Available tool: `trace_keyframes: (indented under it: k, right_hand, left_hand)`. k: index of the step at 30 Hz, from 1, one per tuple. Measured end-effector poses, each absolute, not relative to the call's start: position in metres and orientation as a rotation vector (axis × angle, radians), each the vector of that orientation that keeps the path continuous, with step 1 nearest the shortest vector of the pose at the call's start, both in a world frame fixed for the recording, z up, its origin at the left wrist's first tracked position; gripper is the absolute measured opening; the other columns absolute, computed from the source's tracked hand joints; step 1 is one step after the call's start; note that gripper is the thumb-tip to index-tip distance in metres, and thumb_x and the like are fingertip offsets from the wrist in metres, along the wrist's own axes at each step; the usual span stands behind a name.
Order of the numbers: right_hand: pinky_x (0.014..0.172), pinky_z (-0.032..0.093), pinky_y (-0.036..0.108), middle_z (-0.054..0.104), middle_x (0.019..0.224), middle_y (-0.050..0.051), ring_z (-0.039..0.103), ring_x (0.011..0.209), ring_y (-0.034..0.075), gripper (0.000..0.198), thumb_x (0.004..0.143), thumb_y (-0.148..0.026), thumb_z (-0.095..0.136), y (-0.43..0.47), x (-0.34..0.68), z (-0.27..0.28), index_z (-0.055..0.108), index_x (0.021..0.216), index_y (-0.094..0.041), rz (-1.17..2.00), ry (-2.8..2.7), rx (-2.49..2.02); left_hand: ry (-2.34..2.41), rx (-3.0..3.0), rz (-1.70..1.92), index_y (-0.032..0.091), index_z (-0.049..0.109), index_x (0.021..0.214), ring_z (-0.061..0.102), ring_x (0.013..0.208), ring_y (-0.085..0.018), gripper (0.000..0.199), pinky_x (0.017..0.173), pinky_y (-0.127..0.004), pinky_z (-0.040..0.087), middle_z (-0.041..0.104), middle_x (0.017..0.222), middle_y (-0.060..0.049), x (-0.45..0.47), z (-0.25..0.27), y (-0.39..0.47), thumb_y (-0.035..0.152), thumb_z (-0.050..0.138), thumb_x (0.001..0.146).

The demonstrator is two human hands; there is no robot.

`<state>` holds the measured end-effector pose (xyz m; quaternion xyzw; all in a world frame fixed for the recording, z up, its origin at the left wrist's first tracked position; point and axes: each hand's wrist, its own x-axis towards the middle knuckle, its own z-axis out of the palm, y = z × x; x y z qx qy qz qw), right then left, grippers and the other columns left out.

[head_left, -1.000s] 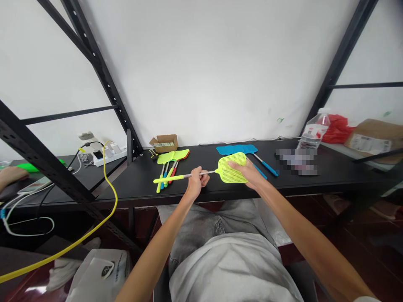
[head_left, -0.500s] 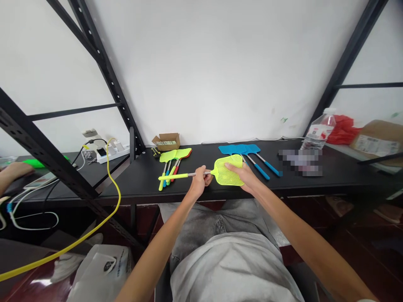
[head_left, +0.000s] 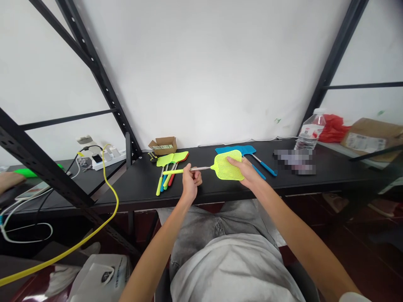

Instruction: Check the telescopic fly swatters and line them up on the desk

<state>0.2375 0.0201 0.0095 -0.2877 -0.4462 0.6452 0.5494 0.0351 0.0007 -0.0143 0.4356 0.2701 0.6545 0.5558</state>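
Observation:
A yellow-green fly swatter [head_left: 227,167] is held level above the front of the black table. My left hand [head_left: 191,181] is closed around its metal shaft, close to the yellow-green grip. Thumb on top, my right hand [head_left: 247,171] pinches the right edge of the perforated head. To the left lies a group of fly swatters [head_left: 164,160] with yellow-green and red heads and handles in yellow-green, blue and red. Several blue fly swatters [head_left: 248,149] overlap behind my right hand, partly hidden by the held one.
Along the wall stand a small open cardboard box [head_left: 163,145] and, right, a clear plastic bottle [head_left: 310,131] beside a red bag [head_left: 334,128]. A yellow cable [head_left: 115,197] hangs at left near a power strip [head_left: 108,159]. Another person's hand [head_left: 11,181] is at far left.
My left hand has slid left along the shaft toward the grip, and more metal shaft shows between it and the head. My right hand keeps its hold. The view has shifted slightly.

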Motion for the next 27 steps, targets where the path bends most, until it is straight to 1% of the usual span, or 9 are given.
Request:
trace_keyframes:
  k: [4,9,15,19,23,25,27]
  right_hand:
    - [0.079,0.059,0.037,0.076,0.091,0.010,0.071,0.092,0.027,0.025,0.074,-0.031,0.079,0.024,0.246,0.014,0.072,0.093,-0.017,1.489,-1.053,-0.721]
    - [0.078,0.059,0.037,0.076,0.091,0.010,0.071,0.091,0.027,0.023,0.075,-0.031,0.078,0.023,0.251,0.018,0.072,0.092,-0.017,1.474,-1.112,-0.729]
    - [0.078,0.058,0.035,0.076,0.090,0.010,0.071,0.092,0.026,0.023,0.073,-0.030,0.079,0.026,0.268,0.011,0.073,0.090,-0.015,1.519,-1.131,-0.739]
    - [0.075,0.057,0.033,0.075,0.091,0.010,0.070,0.092,0.025,0.024,0.073,-0.034,0.079,0.031,0.276,0.010,0.073,0.089,-0.016,1.437,-1.152,-0.728]
    - [0.073,0.056,0.028,0.075,0.093,0.008,0.070,0.086,0.020,0.018,0.076,-0.031,0.076,0.033,0.275,0.012,0.072,0.088,-0.018,1.337,-1.099,-0.818]
    - [0.071,0.055,0.026,0.074,0.095,0.006,0.069,0.085,0.018,0.016,0.077,-0.029,0.075,0.034,0.274,0.012,0.071,0.090,-0.020,1.299,-1.043,-0.838]
    - [0.070,0.055,0.027,0.073,0.099,0.005,0.069,0.089,0.019,0.019,0.078,-0.028,0.073,0.034,0.273,0.011,0.069,0.096,-0.023,1.297,-1.005,-0.830]
  left_hand:
    - [0.679,0.969,1.608,0.020,0.031,0.049,0.015,0.036,-0.005,0.058,0.038,-0.021,0.015,0.019,0.043,0.008,0.036,-0.013,0.000,0.062,0.044,0.088]
    - [0.687,0.968,1.613,0.021,0.026,0.051,0.017,0.036,-0.004,0.056,0.038,-0.021,0.013,0.019,0.044,0.009,0.038,-0.014,0.001,0.055,0.056,0.085]
    - [0.641,0.923,1.621,0.020,0.032,0.056,0.017,0.037,-0.003,0.045,0.039,-0.022,0.012,0.025,0.047,0.009,0.038,-0.015,0.002,0.045,0.060,0.082]
    - [0.642,0.942,1.646,0.019,0.036,0.058,0.020,0.038,-0.003,0.039,0.040,-0.022,0.014,0.029,0.048,0.008,0.037,-0.015,0.002,0.041,0.058,0.081]
    - [0.654,0.953,1.658,0.018,0.041,0.060,0.024,0.039,-0.003,0.033,0.041,-0.022,0.017,0.033,0.049,0.007,0.038,-0.015,0.001,0.038,0.057,0.080]
    - [0.666,0.958,1.664,0.017,0.043,0.062,0.025,0.040,-0.003,0.030,0.041,-0.021,0.017,0.038,0.052,0.006,0.038,-0.014,0.001,0.037,0.057,0.080]
    - [0.683,0.975,1.668,0.017,0.045,0.064,0.026,0.041,-0.003,0.028,0.041,-0.021,0.017,0.042,0.055,0.005,0.038,-0.013,0.000,0.036,0.058,0.079]
